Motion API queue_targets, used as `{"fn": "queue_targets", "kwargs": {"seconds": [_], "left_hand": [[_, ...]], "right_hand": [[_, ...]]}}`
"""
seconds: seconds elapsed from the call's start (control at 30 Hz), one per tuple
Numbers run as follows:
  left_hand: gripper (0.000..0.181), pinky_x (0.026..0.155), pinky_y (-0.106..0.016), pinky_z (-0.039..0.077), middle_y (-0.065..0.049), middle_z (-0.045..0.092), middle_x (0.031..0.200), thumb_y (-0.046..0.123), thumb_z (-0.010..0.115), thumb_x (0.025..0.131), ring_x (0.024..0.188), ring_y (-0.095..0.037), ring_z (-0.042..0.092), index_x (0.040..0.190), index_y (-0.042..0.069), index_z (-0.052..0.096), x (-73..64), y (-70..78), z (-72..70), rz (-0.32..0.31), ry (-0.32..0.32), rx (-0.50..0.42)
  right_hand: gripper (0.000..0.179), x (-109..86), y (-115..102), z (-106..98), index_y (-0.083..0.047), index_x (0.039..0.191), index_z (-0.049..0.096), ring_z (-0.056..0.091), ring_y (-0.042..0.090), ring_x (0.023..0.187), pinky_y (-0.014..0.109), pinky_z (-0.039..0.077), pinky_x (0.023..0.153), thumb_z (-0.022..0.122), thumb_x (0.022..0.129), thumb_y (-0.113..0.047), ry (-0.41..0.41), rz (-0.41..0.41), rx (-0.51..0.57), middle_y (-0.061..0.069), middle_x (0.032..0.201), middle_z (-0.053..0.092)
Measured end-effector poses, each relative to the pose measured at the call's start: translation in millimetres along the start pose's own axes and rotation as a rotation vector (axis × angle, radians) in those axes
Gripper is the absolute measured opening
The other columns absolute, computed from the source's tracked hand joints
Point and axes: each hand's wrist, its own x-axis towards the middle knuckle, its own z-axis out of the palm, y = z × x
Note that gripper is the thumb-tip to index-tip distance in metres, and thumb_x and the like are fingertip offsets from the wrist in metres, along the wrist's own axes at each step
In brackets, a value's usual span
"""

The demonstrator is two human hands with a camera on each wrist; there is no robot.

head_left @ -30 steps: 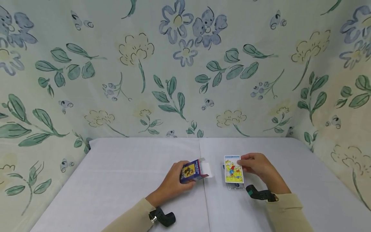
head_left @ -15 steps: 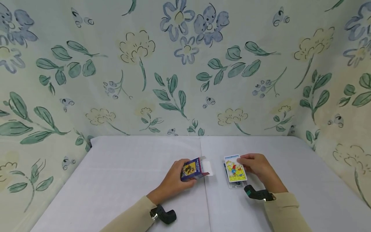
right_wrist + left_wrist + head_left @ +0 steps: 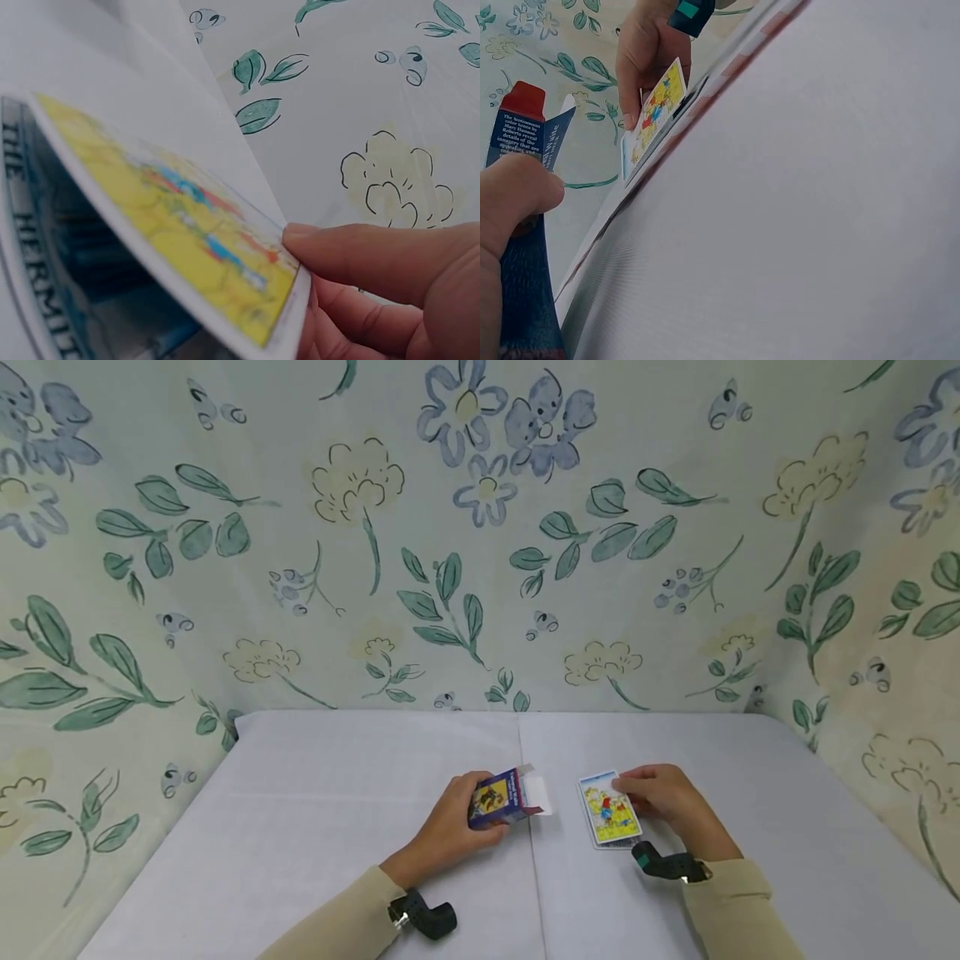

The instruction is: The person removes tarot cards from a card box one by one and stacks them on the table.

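My left hand (image 3: 444,833) grips a dark blue tarot card box (image 3: 492,802) around its sides, over the table. Its end flap stands open towards the right, and printed text shows on its side in the left wrist view. My right hand (image 3: 672,800) pinches a bright yellow picture card (image 3: 609,810) at its right edge, between thumb and fingers. Directly under it lies a card lettered "The Hermit" (image 3: 39,281), mostly covered. In the right wrist view the yellow card slants over it, with a gap between them along the near edge.
A white cloth (image 3: 337,777) covers the table, with a seam (image 3: 534,877) running between the two hands. Floral fabric (image 3: 465,568) hangs behind and at both sides. Each wrist wears a black camera mount (image 3: 431,920).
The right hand has lowered the yellow card slightly and turned it, so it now lines up more closely with the card beneath. The left hand and the box hold almost still.
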Motion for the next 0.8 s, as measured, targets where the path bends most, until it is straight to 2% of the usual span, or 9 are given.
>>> {"fn": "queue_targets", "kwargs": {"seconds": [0.17, 0.47, 0.8], "left_hand": [[0.072, 0.091, -0.033, 0.045, 0.003, 0.050, 0.123, 0.038, 0.076, 0.079, 0.105, -0.011, 0.046, 0.138, 0.017, 0.041, 0.7, 1.5, -1.4, 0.003, 0.002, -0.002], [0.072, 0.091, -0.032, 0.044, 0.003, 0.049, 0.123, 0.038, 0.076, 0.079, 0.105, -0.011, 0.046, 0.139, 0.018, 0.041, 1.6, 2.9, -1.9, -0.018, -0.015, -0.008], [0.072, 0.091, -0.035, 0.045, 0.001, 0.050, 0.123, 0.038, 0.077, 0.079, 0.106, -0.012, 0.046, 0.138, 0.015, 0.042, 0.3, 2.4, -1.5, -0.007, -0.009, -0.007]], "right_hand": [[0.040, -0.6, 0, 3, 0.007, 0.115, 0.059, 0.059, 0.024, 0.076, 0.026, 0.050, 0.064, 0.069, 0.088, -0.022, 0.003, -0.007, -0.023, 0.017, 0.094, 0.065], [0.033, -2.8, -2, 10, 0.005, 0.110, 0.060, 0.057, 0.025, 0.075, 0.020, 0.047, 0.056, 0.069, 0.088, -0.018, 0.054, 0.003, -0.074, 0.018, 0.092, 0.062], [0.028, -4.9, -4, 13, 0.006, 0.103, 0.060, 0.056, 0.024, 0.073, 0.021, 0.046, 0.054, 0.071, 0.086, -0.015, 0.083, -0.040, -0.168, 0.019, 0.091, 0.059]]}}
